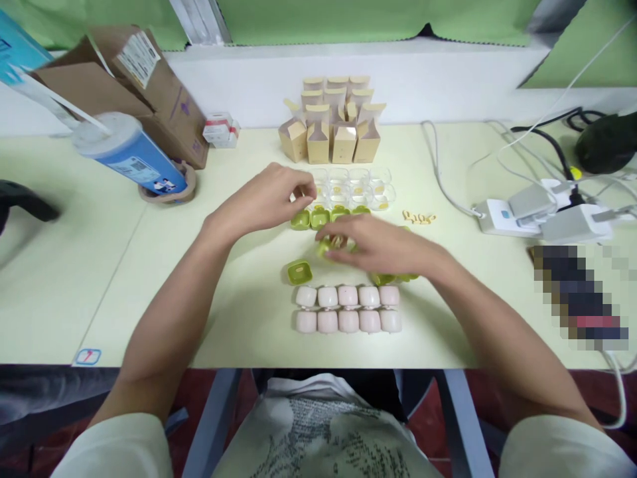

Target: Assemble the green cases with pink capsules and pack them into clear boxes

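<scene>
Landmark, on your desk (239,285): the pale pink block (348,310), ten rounded pieces in two rows of five, set on the side nearest you. Your right hand (368,240), beyond the block: grip pinching one green cup (324,248), slightly blurred; a cream bit (338,239) shows among the fingers, too unclear to name. Your left hand (273,192), farther beyond the block and to its left: fingers curled, thumb near the fingertips; whether this grip pinches anything, you cannot tell from here. Lone green cup (299,273), one, just beyond the block's left end. Further green pieces (383,279), just beyond its right end, partly covered by your right wrist. Row of green cups (320,219), four visible, beyond the block. Clear cups (358,189) with yellow marks, grouped beyond the block, past that row. Small cream pieces (419,217), beyond the block and right of it. Small cardboard boxes (318,143), tops open, grouped farthest beyond the block. White power strip (507,218), well right of the block.
</scene>
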Demonstrator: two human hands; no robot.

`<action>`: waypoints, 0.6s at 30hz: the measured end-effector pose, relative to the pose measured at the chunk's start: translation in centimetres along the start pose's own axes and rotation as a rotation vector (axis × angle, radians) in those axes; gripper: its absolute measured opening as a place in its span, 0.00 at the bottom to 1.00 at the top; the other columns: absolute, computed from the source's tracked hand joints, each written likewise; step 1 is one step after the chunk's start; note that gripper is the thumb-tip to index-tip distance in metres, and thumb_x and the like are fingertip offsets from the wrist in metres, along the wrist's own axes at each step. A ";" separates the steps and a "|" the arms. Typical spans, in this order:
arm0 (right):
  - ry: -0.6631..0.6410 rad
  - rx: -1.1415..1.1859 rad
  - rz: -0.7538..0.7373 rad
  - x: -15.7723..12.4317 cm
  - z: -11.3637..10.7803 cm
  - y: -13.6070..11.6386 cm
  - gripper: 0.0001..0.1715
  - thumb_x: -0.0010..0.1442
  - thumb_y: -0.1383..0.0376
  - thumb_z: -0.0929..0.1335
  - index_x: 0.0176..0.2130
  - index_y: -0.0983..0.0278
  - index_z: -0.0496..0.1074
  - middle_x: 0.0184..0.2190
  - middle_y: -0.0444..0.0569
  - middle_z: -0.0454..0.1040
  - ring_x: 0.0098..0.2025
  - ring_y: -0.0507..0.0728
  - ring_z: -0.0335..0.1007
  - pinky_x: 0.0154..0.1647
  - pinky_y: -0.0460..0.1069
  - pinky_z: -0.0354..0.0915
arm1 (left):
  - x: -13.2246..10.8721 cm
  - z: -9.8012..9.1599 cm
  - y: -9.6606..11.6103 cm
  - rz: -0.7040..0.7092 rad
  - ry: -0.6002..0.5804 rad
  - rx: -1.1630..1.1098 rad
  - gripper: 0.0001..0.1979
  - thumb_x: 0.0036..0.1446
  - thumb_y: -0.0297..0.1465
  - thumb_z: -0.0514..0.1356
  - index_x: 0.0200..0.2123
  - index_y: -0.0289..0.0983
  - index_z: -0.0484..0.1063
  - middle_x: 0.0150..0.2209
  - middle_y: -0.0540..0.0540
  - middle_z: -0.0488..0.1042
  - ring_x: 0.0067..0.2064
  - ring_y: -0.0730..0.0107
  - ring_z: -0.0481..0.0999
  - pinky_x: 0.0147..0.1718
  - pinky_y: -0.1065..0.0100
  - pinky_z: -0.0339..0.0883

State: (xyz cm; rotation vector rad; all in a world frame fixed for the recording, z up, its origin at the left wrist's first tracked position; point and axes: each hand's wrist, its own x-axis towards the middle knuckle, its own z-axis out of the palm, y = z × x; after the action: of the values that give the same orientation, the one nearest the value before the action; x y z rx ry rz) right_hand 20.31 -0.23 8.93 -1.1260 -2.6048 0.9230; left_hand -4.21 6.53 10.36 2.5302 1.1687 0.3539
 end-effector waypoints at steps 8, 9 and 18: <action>0.623 0.628 0.202 0.1 -2.0 1.4 0.29 0.67 0.38 0.77 0.55 0.54 0.77 0.37 0.45 0.81 0.38 0.60 0.85 0.43 0.57 0.82 | 0.0 1.1 2.2 0.116 0.238 -0.450 0.32 0.65 0.55 0.72 0.65 0.48 0.76 0.66 0.40 0.79 0.56 0.53 0.86 0.41 0.61 0.86; 0.656 0.656 0.209 0.2 -1.8 1.3 0.31 0.65 0.37 0.78 0.53 0.54 0.77 0.37 0.45 0.81 0.39 0.61 0.85 0.43 0.57 0.83 | 0.1 1.4 2.4 0.122 0.265 -0.453 0.32 0.64 0.56 0.72 0.65 0.48 0.76 0.66 0.40 0.78 0.56 0.53 0.86 0.41 0.61 0.86; 0.812 0.655 0.158 -0.2 -1.6 0.6 0.24 0.67 0.44 0.79 0.50 0.57 0.80 0.43 0.52 0.85 0.49 0.66 0.88 0.48 0.61 0.86 | 0.4 1.9 2.3 0.090 0.338 -0.418 0.29 0.68 0.49 0.71 0.67 0.46 0.75 0.64 0.38 0.80 0.60 0.52 0.85 0.54 0.53 0.87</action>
State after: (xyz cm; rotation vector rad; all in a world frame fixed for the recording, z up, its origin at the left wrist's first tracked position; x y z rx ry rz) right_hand 21.40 0.73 9.85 -1.1741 -1.4433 0.9638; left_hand -1.70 5.11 9.55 2.2087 0.9645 0.9711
